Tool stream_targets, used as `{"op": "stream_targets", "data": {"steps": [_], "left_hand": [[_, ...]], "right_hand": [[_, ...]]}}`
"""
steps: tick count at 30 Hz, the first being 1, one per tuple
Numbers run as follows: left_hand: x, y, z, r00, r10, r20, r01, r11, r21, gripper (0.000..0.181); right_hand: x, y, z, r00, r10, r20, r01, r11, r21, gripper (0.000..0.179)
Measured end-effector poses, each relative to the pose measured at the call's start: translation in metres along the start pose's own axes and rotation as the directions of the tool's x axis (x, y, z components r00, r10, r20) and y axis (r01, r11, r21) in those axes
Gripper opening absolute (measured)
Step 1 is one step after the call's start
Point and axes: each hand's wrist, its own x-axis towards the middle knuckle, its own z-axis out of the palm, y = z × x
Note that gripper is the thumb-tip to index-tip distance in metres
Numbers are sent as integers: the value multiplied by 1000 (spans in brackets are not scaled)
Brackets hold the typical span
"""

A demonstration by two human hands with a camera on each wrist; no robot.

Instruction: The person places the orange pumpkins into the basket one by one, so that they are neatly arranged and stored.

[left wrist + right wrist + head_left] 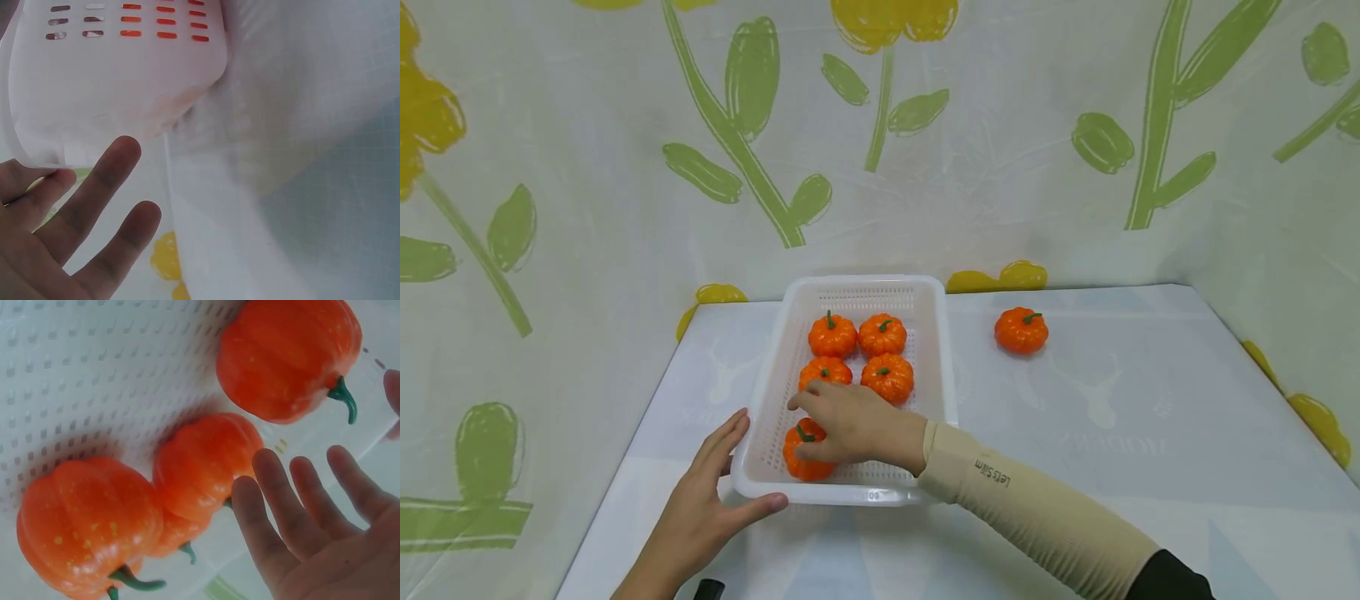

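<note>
A white perforated plastic basket (951, 375) holds several orange toy pumpkins with green stems. Over its left half reaches the right hand (853, 421), between a pumpkin (826, 371) in the middle row and the front-left pumpkin (805, 461), partly covering both. In the right wrist view, that hand's fingers (281, 515) are extended and spread beside the pumpkins, with nothing held. At the basket's front-left corner is the left hand (703, 492), thumb by the front rim and fingers along the left side. The left wrist view shows its fingers (103, 181) fairly straight beside the basket wall (112, 69).
One more pumpkin (1021, 331) lies on the white table (1120, 467), to the right of the basket near the back edge. A flower-patterned curtain (1000, 192) stands behind the table and along its sides. A small black object (709, 589) shows by the left wrist.
</note>
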Motion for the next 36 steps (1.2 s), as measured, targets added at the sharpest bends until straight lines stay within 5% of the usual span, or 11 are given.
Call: {"op": "stream_targets", "data": {"steps": [13,20,36], "left_hand": [[3,6,-1,1000,-22,22,22,1000,7,117],[2,6,-1,999,-37,25,37,999,-2,117],[2,8,-3,995,-83,48,81,996,28,120]], "right_hand": [[-24,5,-32,988,-8,-152,26,993,113,57],[-41,24,-54,963,48,-263,11,976,217,53],[-72,79,-71,910,200,-363,-65,934,351,55]]}}
